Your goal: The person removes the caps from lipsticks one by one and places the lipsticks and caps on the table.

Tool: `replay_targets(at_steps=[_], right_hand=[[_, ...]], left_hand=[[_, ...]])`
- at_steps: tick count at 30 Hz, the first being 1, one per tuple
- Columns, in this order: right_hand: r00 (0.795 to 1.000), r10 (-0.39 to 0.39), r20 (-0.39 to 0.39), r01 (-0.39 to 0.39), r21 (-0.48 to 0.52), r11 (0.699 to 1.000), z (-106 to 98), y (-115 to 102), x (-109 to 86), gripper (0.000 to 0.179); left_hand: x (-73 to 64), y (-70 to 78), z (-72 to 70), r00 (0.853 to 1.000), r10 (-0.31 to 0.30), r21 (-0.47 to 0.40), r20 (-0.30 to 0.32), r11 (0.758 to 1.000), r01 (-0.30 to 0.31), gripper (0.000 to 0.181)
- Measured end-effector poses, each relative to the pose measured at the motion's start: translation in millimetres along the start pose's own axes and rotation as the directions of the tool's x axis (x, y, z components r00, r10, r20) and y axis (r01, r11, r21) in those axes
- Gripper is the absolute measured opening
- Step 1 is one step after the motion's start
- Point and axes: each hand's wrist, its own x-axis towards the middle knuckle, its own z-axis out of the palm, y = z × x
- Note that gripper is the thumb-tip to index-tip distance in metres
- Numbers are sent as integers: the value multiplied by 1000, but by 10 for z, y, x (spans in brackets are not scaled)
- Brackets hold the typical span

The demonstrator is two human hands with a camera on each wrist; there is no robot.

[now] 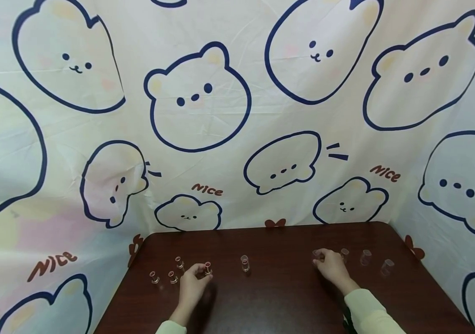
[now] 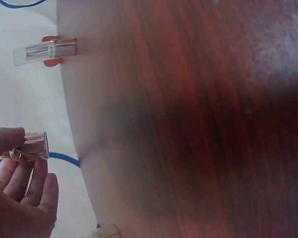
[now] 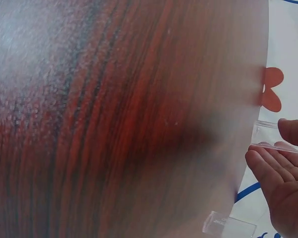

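Between thumb and fingers, my left hand pinches a rose-gold lipstick tube base, held above the table; the left wrist view shows its shiny metallic wall. My right hand grips a clear plastic cap by thumb and fingertips, and its see-through side shows in the right wrist view. Between the two hands, a lipstick tube with a clear cap on it stands upright on the table.
Three more rose-gold tube bases, one of them the front-left base, stand left of my left hand. Right of my right hand are three clear caps, the outermost cap nearest the table's right edge. The dark wooden table meets a printed cloth behind.
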Motion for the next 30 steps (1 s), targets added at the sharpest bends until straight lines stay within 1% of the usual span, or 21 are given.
replay_targets(at_steps=[6, 9, 14, 20, 23, 30], right_hand=[[1000, -4, 15, 4, -10, 1000, 28, 47, -5, 24], [1000, 1, 19, -1, -7, 1000, 30, 61, -8, 22], [999, 25, 23, -24, -14, 1000, 32, 81, -8, 21], [998, 56, 31, -55, -48, 997, 32, 109, 7, 25], [998, 55, 32, -53, -62, 997, 24, 112, 13, 26], [997, 73, 29, -70, -82, 994, 15, 131, 10, 28]], left_hand=[[-9, -59, 13, 1000, -24, 10, 9, 1000, 23, 22], [-9, -80, 14, 1000, -23, 12, 8, 1000, 23, 23], [-8, -115, 18, 1000, -21, 19, -3, 1000, 21, 23], [-19, -132, 8, 999, -37, 16, 7, 999, 36, 23], [-21, -138, 6, 999, -38, 24, 11, 999, 38, 23], [-21, -161, 18, 997, -74, 39, 5, 996, 74, 23]])
